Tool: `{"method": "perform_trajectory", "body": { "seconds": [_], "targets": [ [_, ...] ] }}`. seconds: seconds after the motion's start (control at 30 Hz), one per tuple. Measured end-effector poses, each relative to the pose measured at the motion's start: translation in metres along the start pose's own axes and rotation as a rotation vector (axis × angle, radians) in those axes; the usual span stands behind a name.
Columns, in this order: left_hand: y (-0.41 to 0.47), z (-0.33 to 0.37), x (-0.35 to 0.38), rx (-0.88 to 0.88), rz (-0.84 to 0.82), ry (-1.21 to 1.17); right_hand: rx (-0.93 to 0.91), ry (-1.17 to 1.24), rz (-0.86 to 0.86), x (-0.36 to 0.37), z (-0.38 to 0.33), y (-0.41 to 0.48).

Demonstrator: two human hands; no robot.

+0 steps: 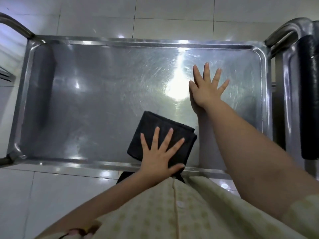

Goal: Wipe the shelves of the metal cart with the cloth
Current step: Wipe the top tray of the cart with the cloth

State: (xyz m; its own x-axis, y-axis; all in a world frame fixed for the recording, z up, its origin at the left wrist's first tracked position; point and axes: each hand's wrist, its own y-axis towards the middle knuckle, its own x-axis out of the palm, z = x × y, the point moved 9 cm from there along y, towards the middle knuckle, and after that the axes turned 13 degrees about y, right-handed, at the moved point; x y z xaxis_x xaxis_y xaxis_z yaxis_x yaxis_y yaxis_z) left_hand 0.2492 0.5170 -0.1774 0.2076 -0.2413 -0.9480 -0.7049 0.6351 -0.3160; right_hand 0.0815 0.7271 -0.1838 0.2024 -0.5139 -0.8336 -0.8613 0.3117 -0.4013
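Note:
The metal cart's top shelf (96, 104) is a shiny steel tray with a raised rim, seen from above. A folded black cloth (155, 125) lies on it near the front edge, right of the middle. My left hand (160, 152) presses flat on the cloth with fingers spread. My right hand (207, 87) rests flat on the bare steel farther back and to the right, fingers spread, holding nothing. The lower shelves are hidden under the top one.
A curved steel handle (15, 23) rises at the cart's left end. Another steel handle with black padding (309, 94) stands at the right end. White glossy floor tiles (43, 195) surround the cart. My pale patterned shirt (172, 214) fills the bottom of the view.

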Motion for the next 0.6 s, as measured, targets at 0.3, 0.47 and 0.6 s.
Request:
{"method": "perform_trajectory", "body": {
  "seconds": [0.3,0.47,0.6],
  "targets": [
    [0.036,-0.069,-0.049,-0.215,0.110,-0.161,-0.317,0.249,-0.026,0.017,-0.025,-0.109],
    [0.050,-0.091,-0.042,-0.025,0.035,0.044,-0.351,0.168,0.086,0.037,-0.025,-0.164],
    [0.050,-0.089,-0.051,0.027,0.051,0.079,-0.156,0.201,0.021,0.041,-0.028,-0.150]
  ]
}}
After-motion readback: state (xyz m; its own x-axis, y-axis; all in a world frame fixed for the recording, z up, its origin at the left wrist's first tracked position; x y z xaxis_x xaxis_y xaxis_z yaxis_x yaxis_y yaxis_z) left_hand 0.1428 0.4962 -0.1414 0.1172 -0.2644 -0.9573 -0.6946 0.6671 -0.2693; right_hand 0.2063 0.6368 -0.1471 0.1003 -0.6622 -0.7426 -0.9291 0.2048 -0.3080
